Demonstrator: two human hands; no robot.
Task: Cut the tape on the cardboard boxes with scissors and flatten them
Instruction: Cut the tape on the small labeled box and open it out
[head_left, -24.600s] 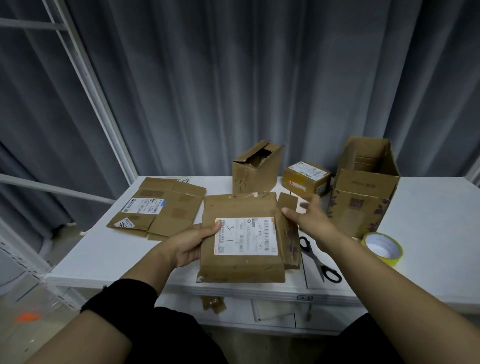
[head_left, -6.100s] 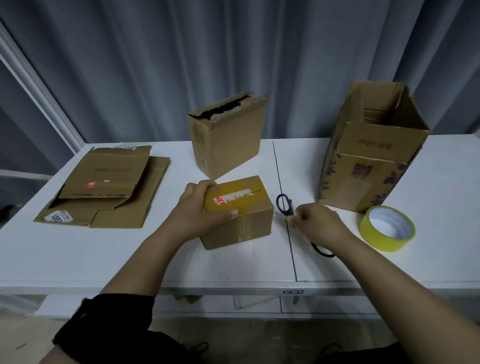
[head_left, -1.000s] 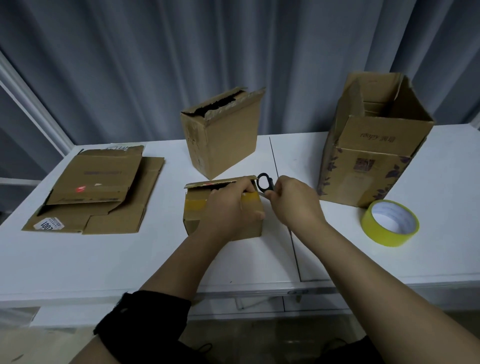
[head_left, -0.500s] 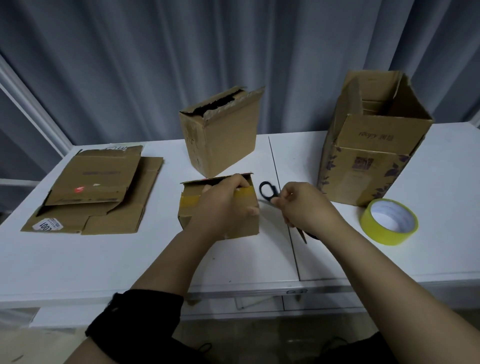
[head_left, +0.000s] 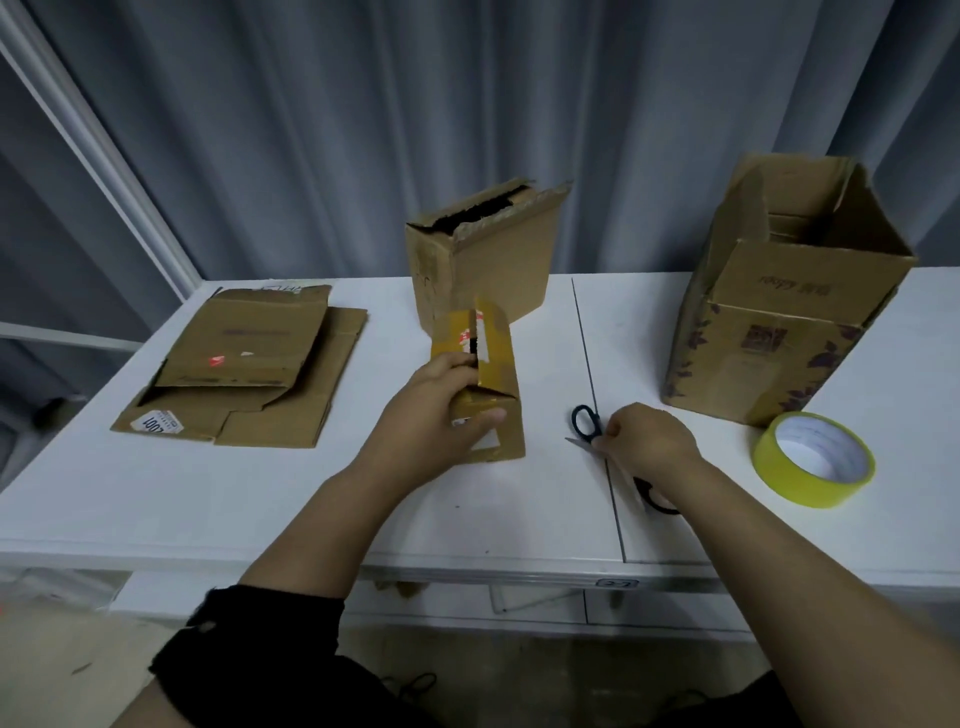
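Observation:
A small cardboard box (head_left: 500, 364) with yellow tape stands tilted on end at the middle of the white table (head_left: 208, 499), its top flaps open. My left hand (head_left: 434, 415) grips its near side, thumb across the front. The black-handled scissors (head_left: 586, 422) lie on the table to the right of the box. My right hand (head_left: 649, 441) rests on them, fingers curled round their middle; one handle loop shows ahead of the hand and the other under my wrist.
A medium box (head_left: 498, 270) with a torn top stands behind the small one. A large open box (head_left: 779, 322) stands at the right, a yellow tape roll (head_left: 813, 460) in front of it. Flattened boxes (head_left: 244, 364) lie stacked at the left.
My right hand has carried the scissors from the small box down to the table on its right. My left hand has turned the box up on end, its flaps now open.

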